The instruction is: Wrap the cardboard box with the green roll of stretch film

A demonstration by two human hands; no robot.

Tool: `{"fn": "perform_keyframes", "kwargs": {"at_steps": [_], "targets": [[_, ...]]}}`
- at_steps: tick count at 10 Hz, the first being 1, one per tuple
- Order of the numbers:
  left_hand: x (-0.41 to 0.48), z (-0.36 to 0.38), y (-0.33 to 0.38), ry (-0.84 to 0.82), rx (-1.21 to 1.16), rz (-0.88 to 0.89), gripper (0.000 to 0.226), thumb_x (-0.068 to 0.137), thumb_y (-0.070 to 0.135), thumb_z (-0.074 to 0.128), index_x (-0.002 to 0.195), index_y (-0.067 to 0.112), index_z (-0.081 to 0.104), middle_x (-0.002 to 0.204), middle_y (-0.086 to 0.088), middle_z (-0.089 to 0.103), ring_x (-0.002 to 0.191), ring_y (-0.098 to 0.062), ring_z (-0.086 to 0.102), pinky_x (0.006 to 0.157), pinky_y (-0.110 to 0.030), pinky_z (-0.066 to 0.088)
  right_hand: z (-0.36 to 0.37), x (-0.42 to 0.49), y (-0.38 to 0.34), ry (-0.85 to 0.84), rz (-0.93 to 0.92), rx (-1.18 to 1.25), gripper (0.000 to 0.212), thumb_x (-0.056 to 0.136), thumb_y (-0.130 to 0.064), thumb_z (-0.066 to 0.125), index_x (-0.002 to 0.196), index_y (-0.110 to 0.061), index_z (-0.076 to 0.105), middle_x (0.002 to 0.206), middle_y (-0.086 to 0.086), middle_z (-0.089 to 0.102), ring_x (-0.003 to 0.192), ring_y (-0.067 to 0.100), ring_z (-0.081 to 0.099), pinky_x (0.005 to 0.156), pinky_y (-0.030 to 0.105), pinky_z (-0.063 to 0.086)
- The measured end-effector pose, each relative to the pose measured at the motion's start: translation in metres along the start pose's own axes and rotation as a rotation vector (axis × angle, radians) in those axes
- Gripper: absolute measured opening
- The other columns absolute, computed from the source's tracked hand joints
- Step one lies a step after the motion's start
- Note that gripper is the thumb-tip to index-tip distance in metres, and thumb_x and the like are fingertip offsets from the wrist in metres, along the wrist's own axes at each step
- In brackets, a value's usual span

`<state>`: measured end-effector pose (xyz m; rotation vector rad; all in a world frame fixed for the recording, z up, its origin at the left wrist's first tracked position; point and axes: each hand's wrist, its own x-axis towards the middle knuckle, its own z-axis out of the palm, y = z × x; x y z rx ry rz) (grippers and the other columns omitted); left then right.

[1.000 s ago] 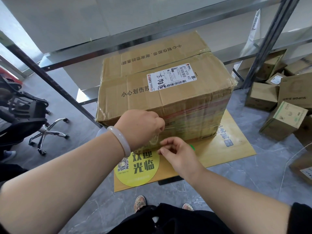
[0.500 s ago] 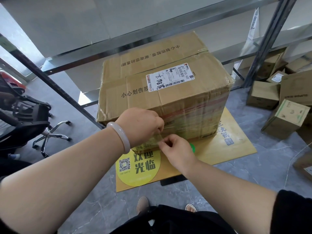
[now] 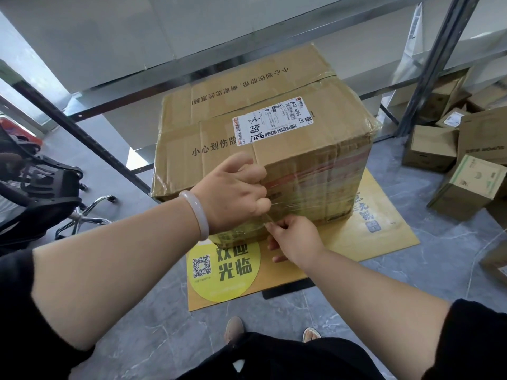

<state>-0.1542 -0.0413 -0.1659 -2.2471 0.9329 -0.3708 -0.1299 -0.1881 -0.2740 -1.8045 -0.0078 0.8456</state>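
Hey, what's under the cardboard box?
A tan mat with a round yellow sticker lies under the box. A black edge shows beneath the mat. The part right below the box is hidden.

I count my left hand and right hand, two; one bracelet; two shoes. One cardboard box, one shipping label, one stretch film tail, one yellow mat. One office chair; small cartons, at least six.

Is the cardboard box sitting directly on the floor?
No, the cardboard box sits on a yellow mat laid over the grey floor.
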Motion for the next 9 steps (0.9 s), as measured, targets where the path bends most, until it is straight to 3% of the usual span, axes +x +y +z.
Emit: {"fn": "perform_keyframes", "kwargs": {"at_steps": [2,3,4,5,6,7,8,9], "targets": [[-0.001,0.019,0.007,0.189,0.043,-0.007,0.04,0.081,-0.006,0.04,0.065,0.023,0.062,0.058,0.006,0.048,0.066,-0.023,0.053,0.093,-0.037,0.04,0.001,0.017,-0.011,-0.02,0.077,0.098,0.022,0.09,-0.029,0.062,0.083,-0.009,0.059,0.078,0.012,0.067,0.064,0.024,0.068,0.058,0.047,0.061],[0.005,0.028,0.001,0.385,0.015,-0.134,0.033,0.081,0.002,0.051,0.089,0.027,0.071,0.082,0.003,0.057,0.081,-0.021,0.047,0.099,-0.037,0.039,-0.001,0.022,-0.012,-0.015,0.072,-0.015,0.023,0.09,-0.032,0.061,0.084,-0.01,0.061,0.081,0.013,0.069,0.063,0.026,0.068,0.055,0.041,0.06],[0.006,0.031,-0.008,0.365,-0.035,-0.219,0.051,0.076,0.022,0.065,0.124,0.036,0.065,0.113,-0.001,0.048,0.106,-0.023,0.048,0.114,-0.043,0.025,-0.006,0.027,-0.011,0.012,0.006,-0.339,0.035,0.088,-0.046,0.058,0.086,-0.012,0.062,0.086,0.012,0.072,0.075,0.032,0.071,0.07,0.046,0.06],[0.001,0.031,-0.008,0.14,-0.028,-0.311,0.09,0.067,0.053,0.069,0.148,0.041,0.033,0.139,-0.004,0.034,0.128,-0.027,0.038,0.117,-0.05,0.021,-0.012,0.034,-0.016,0.015,-0.018,-0.642,0.051,0.087,-0.059,0.051,0.096,-0.011,0.064,0.094,0.011,0.069,0.088,0.032,0.066,0.079,0.04,0.055],[0.0,0.031,-0.007,0.07,-0.096,-0.403,0.104,0.06,0.062,0.072,0.151,0.042,0.025,0.149,-0.003,0.026,0.133,-0.027,0.035,0.117,-0.054,0.021,-0.013,0.037,-0.022,-0.004,-0.054,-0.892,0.052,0.093,-0.057,0.041,0.103,-0.011,0.063,0.106,0.012,0.065,0.096,0.031,0.06,0.08,0.037,0.048],[-0.002,0.03,-0.002,0.04,-0.123,-0.378,0.101,0.065,0.061,0.073,0.152,0.039,0.025,0.151,-0.003,0.031,0.134,-0.027,0.037,0.117,-0.053,0.019,-0.012,0.036,-0.021,-0.057,-0.036,-0.953,0.046,0.098,-0.046,0.037,0.112,-0.008,0.06,0.116,0.015,0.062,0.106,0.033,0.058,0.088,0.04,0.045],[-0.006,0.021,-0.005,-0.002,-0.243,-0.453,0.091,0.074,0.061,0.068,0.151,0.036,0.027,0.154,-0.005,0.04,0.133,-0.028,0.044,0.117,-0.051,0.023,-0.025,0.027,-0.022,-0.093,-0.068,-1.034,0.039,0.097,-0.04,0.042,0.113,-0.009,0.06,0.113,0.013,0.063,0.104,0.031,0.059,0.089,0.038,0.048],[-0.016,0.013,-0.002,-0.037,-0.392,-0.655,0.072,0.085,0.065,0.047,0.15,0.034,0.035,0.159,-0.005,0.035,0.134,-0.031,0.045,0.113,-0.05,0.032,-0.034,0.007,-0.032,-0.138,-0.2,-1.005,0.031,0.093,-0.041,0.051,0.109,-0.018,0.064,0.107,0.005,0.068,0.098,0.024,0.061,0.088,0.035,0.05]]}}
